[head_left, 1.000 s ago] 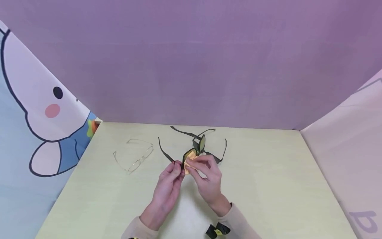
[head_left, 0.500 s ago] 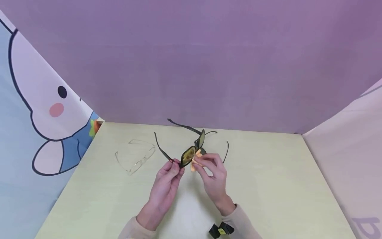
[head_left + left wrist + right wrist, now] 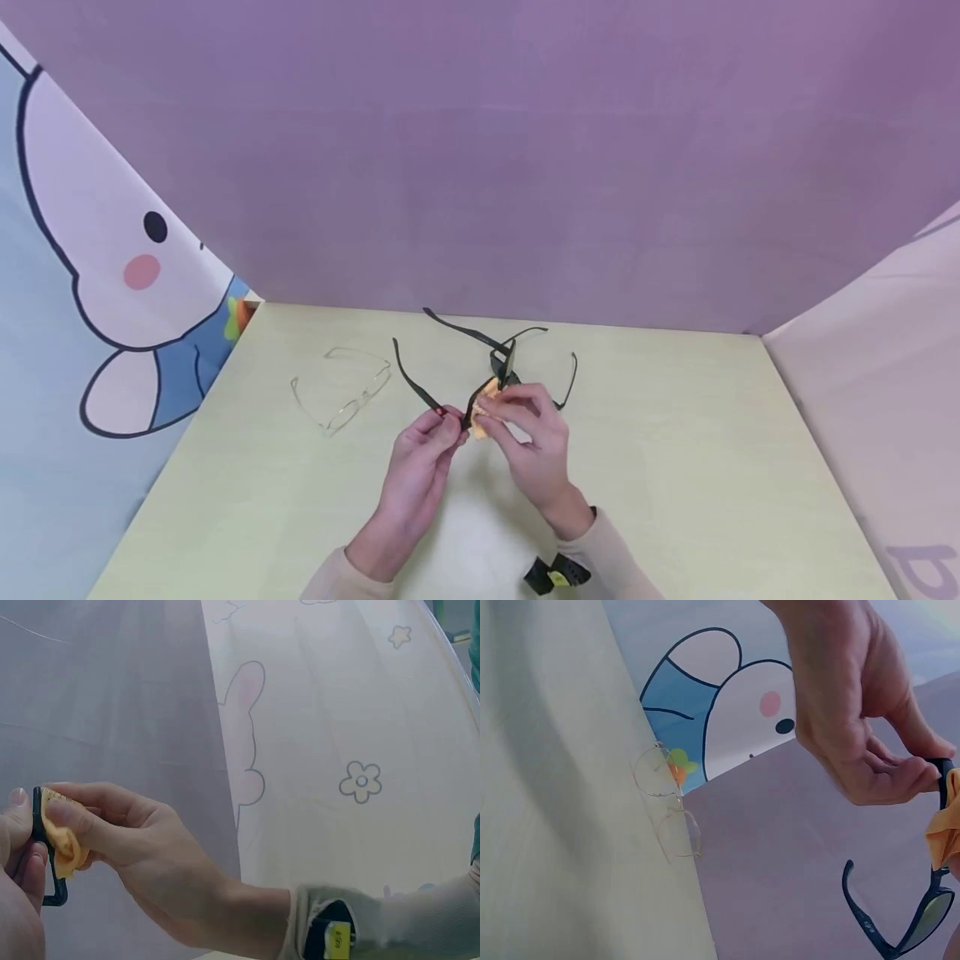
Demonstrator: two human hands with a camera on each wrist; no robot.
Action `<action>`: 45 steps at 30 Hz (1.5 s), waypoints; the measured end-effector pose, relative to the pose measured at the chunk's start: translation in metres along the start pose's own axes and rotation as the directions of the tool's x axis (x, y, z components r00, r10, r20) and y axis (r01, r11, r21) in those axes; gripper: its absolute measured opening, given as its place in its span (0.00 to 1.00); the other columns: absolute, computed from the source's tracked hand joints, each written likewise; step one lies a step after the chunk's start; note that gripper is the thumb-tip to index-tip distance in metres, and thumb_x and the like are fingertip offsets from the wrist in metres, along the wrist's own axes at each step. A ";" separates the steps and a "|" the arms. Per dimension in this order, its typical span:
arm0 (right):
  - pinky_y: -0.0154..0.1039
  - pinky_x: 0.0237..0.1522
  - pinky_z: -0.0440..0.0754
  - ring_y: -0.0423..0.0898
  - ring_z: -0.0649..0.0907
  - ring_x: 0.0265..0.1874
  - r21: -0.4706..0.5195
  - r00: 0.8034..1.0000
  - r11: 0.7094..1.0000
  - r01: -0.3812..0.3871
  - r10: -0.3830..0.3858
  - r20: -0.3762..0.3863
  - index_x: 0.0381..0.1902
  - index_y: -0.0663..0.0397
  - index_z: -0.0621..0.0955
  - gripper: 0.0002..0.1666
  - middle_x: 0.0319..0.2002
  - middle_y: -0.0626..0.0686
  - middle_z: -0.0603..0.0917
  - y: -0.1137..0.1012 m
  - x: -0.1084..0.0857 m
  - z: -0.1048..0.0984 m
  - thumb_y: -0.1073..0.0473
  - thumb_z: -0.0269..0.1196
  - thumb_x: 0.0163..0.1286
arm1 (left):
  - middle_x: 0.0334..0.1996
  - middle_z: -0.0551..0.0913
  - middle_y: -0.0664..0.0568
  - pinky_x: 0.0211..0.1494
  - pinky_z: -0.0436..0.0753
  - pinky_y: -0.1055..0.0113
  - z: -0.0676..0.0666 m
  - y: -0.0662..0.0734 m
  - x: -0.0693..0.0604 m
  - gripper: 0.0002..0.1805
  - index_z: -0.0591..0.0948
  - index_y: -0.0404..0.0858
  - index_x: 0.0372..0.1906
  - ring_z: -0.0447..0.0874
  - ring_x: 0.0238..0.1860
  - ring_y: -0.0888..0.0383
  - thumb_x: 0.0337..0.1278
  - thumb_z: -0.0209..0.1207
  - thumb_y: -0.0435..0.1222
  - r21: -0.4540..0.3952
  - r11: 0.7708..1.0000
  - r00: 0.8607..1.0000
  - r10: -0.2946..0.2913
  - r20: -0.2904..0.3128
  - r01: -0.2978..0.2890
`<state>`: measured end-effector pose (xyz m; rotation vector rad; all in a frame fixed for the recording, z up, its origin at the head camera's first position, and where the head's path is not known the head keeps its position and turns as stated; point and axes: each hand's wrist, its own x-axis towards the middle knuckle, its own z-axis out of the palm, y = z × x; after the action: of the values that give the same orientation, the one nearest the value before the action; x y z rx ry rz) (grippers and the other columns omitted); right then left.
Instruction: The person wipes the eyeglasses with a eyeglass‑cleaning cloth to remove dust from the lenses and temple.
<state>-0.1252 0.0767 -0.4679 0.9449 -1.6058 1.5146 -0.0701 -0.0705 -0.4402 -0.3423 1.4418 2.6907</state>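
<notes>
Black-framed sunglasses [image 3: 507, 367] with tinted lenses are held above the table, arms unfolded and pointing away. My left hand [image 3: 416, 471] pinches them at the left end, near the hinge, between thumb and fingers. An orange cloth [image 3: 482, 417] is pinched in the fingertips of my right hand [image 3: 542, 442] and lies against the left lens, covering most of it. In the left wrist view the bunched cloth [image 3: 66, 844] touches the dark rim. The right wrist view shows the uncovered lens [image 3: 932, 915] below the cloth.
Behind the held pair, a second black pair of glasses [image 3: 573, 372] lies on the table [image 3: 675, 467], partly hidden by my right hand. Thin wire-framed glasses [image 3: 347, 414] lie open to the left. A purple backdrop [image 3: 480, 167] rises at the table's far edge.
Half a second ago the cloth was at the lens's right side, leaving the lens exposed. It has moved left over the lens again, as it was one second ago. My left hand keeps its hold.
</notes>
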 end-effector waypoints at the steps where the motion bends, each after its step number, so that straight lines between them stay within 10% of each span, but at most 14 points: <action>1: 0.29 0.44 0.85 0.48 0.83 0.38 0.001 1.000 1.000 -0.023 0.023 -0.007 0.42 0.67 0.88 0.12 0.39 0.62 0.80 0.001 0.001 -0.002 0.61 0.69 0.71 | 0.38 0.83 0.56 0.54 0.83 0.73 0.000 0.000 0.000 0.07 0.83 0.41 0.37 0.82 0.38 0.65 0.73 0.59 0.30 0.005 1.000 1.000 -0.009 -0.004 0.009; 8: 0.26 0.42 0.82 0.45 0.83 0.40 -0.068 0.988 0.987 -0.148 0.144 -0.059 0.43 0.66 0.88 0.12 0.39 0.61 0.81 0.009 0.002 -0.014 0.60 0.70 0.70 | 0.41 0.80 0.55 0.54 0.83 0.73 -0.002 -0.002 -0.003 0.06 0.83 0.41 0.38 0.80 0.39 0.65 0.73 0.59 0.30 -0.020 1.000 1.000 -0.018 0.002 0.018; 21: 0.27 0.45 0.83 0.45 0.83 0.40 -0.079 0.988 0.989 -0.128 0.120 -0.101 0.43 0.66 0.88 0.13 0.39 0.61 0.81 0.005 -0.002 -0.006 0.58 0.69 0.72 | 0.43 0.79 0.55 0.54 0.82 0.74 -0.002 -0.004 -0.002 0.10 0.82 0.42 0.38 0.79 0.41 0.65 0.76 0.54 0.29 -0.067 0.996 0.998 -0.064 0.024 0.065; 34: 0.34 0.42 0.84 0.51 0.81 0.36 -0.143 0.990 0.980 0.140 -0.141 0.000 0.41 0.64 0.88 0.11 0.37 0.62 0.80 0.005 -0.013 0.000 0.60 0.68 0.72 | 0.42 0.78 0.56 0.54 0.81 0.75 -0.003 -0.008 -0.003 0.11 0.82 0.43 0.38 0.78 0.40 0.66 0.78 0.52 0.30 -0.097 0.993 0.997 -0.070 0.031 0.073; 45: 0.26 0.39 0.83 0.47 0.82 0.37 -0.065 0.997 0.997 -0.029 0.024 -0.077 0.43 0.68 0.87 0.12 0.40 0.63 0.78 0.001 -0.003 -0.003 0.61 0.67 0.73 | 0.41 0.79 0.55 0.51 0.82 0.75 -0.002 -0.011 -0.003 0.12 0.82 0.42 0.36 0.79 0.37 0.66 0.77 0.52 0.29 -0.091 0.992 0.996 -0.091 0.016 0.092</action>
<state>-0.1245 0.0800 -0.4712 0.8229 -1.6097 1.4889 -0.0650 -0.0659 -0.4491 -0.3877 1.2700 2.6863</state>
